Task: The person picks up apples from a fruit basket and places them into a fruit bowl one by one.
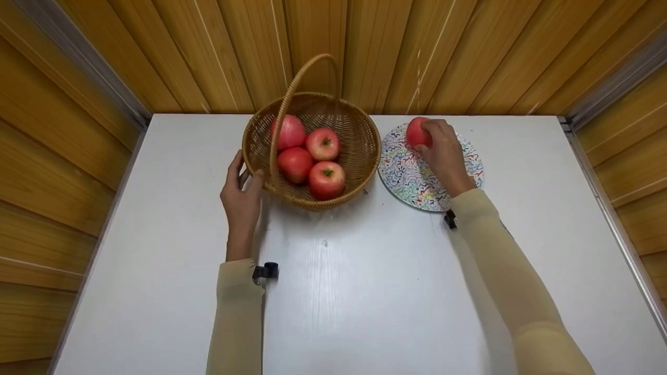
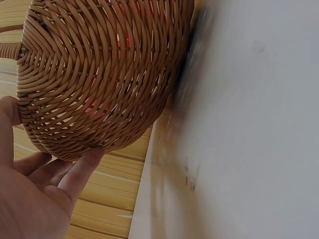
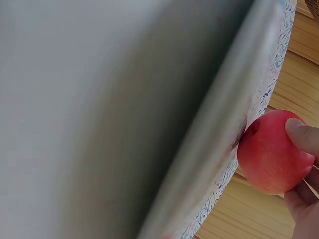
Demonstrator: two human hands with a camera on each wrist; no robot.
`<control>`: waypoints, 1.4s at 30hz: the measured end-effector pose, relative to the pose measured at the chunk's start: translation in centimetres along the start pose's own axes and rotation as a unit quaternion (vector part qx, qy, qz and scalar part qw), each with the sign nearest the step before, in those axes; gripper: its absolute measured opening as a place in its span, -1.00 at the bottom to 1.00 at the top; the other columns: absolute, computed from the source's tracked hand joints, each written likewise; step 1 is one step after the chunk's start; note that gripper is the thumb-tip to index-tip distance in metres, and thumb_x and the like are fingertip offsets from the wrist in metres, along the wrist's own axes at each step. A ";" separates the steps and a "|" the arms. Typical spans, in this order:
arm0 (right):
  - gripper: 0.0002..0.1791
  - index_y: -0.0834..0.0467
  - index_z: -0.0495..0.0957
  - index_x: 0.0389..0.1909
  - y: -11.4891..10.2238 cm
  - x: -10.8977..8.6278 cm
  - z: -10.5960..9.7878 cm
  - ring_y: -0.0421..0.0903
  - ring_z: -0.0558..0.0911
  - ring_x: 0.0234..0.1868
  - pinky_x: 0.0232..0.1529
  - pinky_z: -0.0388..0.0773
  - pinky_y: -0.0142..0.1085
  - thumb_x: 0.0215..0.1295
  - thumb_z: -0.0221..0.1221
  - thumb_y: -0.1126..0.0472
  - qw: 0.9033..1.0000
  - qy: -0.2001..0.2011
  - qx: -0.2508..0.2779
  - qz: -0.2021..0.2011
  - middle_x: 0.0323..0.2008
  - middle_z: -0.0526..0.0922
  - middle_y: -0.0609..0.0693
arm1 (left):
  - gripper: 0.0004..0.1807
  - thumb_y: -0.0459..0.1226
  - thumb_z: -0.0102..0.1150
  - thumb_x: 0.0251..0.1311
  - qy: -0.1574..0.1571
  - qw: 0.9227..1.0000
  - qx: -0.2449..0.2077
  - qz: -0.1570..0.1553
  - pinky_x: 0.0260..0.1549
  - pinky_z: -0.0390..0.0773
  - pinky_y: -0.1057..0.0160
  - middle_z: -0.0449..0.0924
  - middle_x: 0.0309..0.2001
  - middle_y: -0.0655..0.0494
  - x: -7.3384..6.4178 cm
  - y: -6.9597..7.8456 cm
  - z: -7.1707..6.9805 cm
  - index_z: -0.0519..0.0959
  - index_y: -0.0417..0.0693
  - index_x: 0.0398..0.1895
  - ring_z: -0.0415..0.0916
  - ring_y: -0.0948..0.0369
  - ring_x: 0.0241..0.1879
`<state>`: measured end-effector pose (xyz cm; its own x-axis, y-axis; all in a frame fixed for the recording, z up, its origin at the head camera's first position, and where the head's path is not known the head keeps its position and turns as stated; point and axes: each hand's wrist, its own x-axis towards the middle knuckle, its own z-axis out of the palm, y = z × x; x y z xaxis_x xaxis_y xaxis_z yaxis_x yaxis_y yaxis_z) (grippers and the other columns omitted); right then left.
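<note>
Bracing the basket point(image 1: 359, 138), apparently, left hand point(image 1: 243, 195) grips its rim point(image 1: 312, 94); right hand point(image 1: 445, 154) grasps an apple point(image 1: 417, 132) at patterned board point(image 1: 411, 179).

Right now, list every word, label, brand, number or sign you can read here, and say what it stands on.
None can be read.
The round board: coloured squiggles, no legible word or number.
The basket and apples: no label to be seen.
The black wrist devices: too small to tell whether any marking is there.
</note>
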<state>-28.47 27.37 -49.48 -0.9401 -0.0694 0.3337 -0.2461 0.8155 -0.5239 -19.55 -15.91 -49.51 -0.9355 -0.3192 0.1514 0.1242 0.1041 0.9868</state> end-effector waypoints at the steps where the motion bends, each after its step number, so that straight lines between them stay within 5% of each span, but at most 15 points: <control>1: -0.50 0.29 0.52 0.31 0.0 0.1 0.1 0.15 0.42 0.42 0.49 0.38 -0.04 0.39 0.37 0.42 1.000 0.000 -0.002 -0.001 0.32 0.50 0.19 | -0.35 -0.25 0.22 0.46 0.001 1.000 0.000 -0.001 0.24 0.61 0.14 0.39 0.52 0.13 0.0 0.0 -0.1 0.40 0.11 0.59 0.47 0.13 0.40; 7: -0.61 0.30 0.57 0.22 0.2 0.3 0.0 0.14 0.47 0.41 0.47 0.40 -0.08 0.42 0.33 0.43 1.000 0.007 -0.001 0.011 0.28 0.53 0.18 | -0.35 -0.28 0.21 0.45 0.006 1.000 0.001 -0.004 0.24 0.61 0.15 0.40 0.52 0.12 0.0 0.2 -0.1 0.40 0.08 0.59 0.49 0.17 0.38; 26: -0.48 0.25 0.54 0.35 0.2 0.0 -0.8 0.13 0.52 0.38 0.38 0.51 0.01 0.42 0.39 0.28 0.999 0.014 0.042 0.024 0.34 0.52 0.19 | -0.33 -0.31 0.14 0.45 0.000 1.000 -0.006 -0.016 0.23 0.62 0.10 0.34 0.55 -0.01 -0.1 0.5 0.2 0.34 -0.02 0.62 0.44 -0.02 0.43; 42: -0.30 0.21 0.40 0.49 -1.8 -0.6 -0.9 0.11 0.48 0.43 0.35 0.54 0.04 0.40 0.43 0.21 0.997 0.032 0.062 0.043 0.39 0.49 0.15 | -0.36 -0.28 0.16 0.43 0.007 1.000 -0.002 -0.007 0.20 0.64 0.16 0.41 0.51 0.09 0.1 0.0 0.1 0.41 0.06 0.58 0.50 0.05 0.38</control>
<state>-27.26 26.48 -48.08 -0.9430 0.0385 0.3305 -0.1956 0.7395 -0.6441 -19.65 -15.84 -49.51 -0.9326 -0.3332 0.1389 0.1130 0.0958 0.9890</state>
